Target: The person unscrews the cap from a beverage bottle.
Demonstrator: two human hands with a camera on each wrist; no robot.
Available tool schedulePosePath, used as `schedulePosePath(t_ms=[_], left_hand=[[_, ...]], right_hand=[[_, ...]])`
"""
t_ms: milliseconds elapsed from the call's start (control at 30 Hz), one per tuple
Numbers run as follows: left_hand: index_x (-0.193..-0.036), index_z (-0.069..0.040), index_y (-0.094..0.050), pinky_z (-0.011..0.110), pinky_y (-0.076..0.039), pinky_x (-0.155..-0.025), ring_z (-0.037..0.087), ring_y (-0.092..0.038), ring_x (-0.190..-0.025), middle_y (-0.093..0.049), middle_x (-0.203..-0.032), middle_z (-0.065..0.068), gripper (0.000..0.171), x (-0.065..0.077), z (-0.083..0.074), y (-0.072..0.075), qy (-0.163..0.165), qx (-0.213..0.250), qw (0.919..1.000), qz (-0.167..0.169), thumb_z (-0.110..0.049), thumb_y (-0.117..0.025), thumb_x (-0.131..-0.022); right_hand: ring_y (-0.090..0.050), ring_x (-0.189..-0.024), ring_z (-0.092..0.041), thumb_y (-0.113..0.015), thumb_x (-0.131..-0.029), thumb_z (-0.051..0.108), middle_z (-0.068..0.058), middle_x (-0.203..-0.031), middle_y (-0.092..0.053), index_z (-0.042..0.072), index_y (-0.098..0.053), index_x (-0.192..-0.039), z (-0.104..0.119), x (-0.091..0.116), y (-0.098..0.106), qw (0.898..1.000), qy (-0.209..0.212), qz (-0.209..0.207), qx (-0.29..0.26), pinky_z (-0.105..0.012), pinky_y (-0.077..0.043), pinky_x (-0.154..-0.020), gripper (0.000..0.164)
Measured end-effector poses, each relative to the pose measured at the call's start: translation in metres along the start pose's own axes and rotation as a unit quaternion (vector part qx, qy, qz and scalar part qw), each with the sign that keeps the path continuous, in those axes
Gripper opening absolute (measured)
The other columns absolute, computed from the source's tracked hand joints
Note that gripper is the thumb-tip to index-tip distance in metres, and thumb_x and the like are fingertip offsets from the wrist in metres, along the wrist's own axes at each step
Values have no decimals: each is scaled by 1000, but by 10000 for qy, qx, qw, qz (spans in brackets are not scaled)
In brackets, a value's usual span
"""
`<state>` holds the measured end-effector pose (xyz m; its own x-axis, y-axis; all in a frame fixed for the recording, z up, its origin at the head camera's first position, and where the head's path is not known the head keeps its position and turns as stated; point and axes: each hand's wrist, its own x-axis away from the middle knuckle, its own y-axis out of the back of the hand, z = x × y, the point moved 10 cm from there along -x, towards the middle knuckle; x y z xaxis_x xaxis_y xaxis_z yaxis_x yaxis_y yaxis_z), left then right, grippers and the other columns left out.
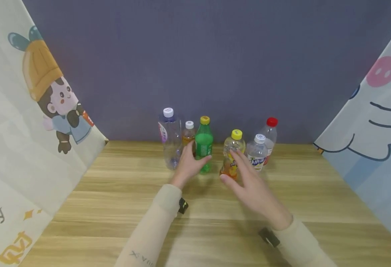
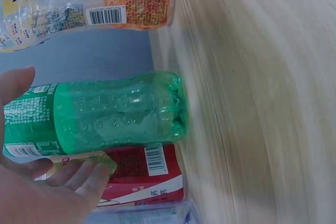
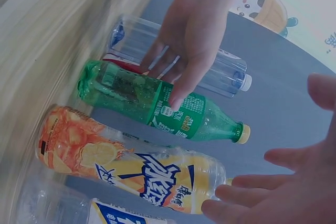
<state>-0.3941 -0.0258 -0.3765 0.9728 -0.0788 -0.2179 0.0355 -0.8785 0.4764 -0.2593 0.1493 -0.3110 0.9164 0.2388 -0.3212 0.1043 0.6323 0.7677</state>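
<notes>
A green bottle with a yellow cap stands upright near the back of the table. My left hand is beside it, fingers to its left and thumb across its front; contact is unclear. In the left wrist view the green bottle lies between the thumb and the loosely bent fingers. A clear bottle with a yellow cap and orange-yellow label stands to the right. My right hand is spread in front of it, fingers extended. In the right wrist view, the right hand's fingers lie near that bottle's neck.
Left of the green bottle stand a tall clear bottle with a white cap and a smaller white-capped bottle. A white-capped bottle and a red-capped bottle stand at right. A dark panel rises behind the wooden table.
</notes>
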Motion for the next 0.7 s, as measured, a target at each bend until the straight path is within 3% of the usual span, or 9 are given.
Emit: schedulePosePath(t_ms=[233,467,700], left_hand=[[-153,-8,-38,52,-41,-110,31,-52,-129,-53,-142,14,88,-5,-5,-4,-70,40,9999,-64,-41,-82,-84],[-147,-8,-43,51,-43,-108,32,-55,-127,-58,-138,14,77,-6,-5,-3,82,58,9996,-251,-42,-79,-88],[-146,-7,-44,50,-45,-106,31,-56,-124,-58,-136,14,76,2,-12,3,-38,-52,9993,-358,-44,-77,-89]], right_hand=[[-21,-151,-40,-54,-102,52,-10,-169,-15,19,-23,-163,2,-2,2,9996,58,-47,-261,-73,-27,-109,76],[-22,-152,-35,-53,-101,57,-6,-169,-16,22,-24,-162,6,-7,2,9996,50,-65,-265,-70,-28,-111,77],[-20,-153,-33,-56,-103,45,-11,-167,-22,13,-26,-161,10,-13,8,9984,269,-220,-435,-65,-25,-116,73]])
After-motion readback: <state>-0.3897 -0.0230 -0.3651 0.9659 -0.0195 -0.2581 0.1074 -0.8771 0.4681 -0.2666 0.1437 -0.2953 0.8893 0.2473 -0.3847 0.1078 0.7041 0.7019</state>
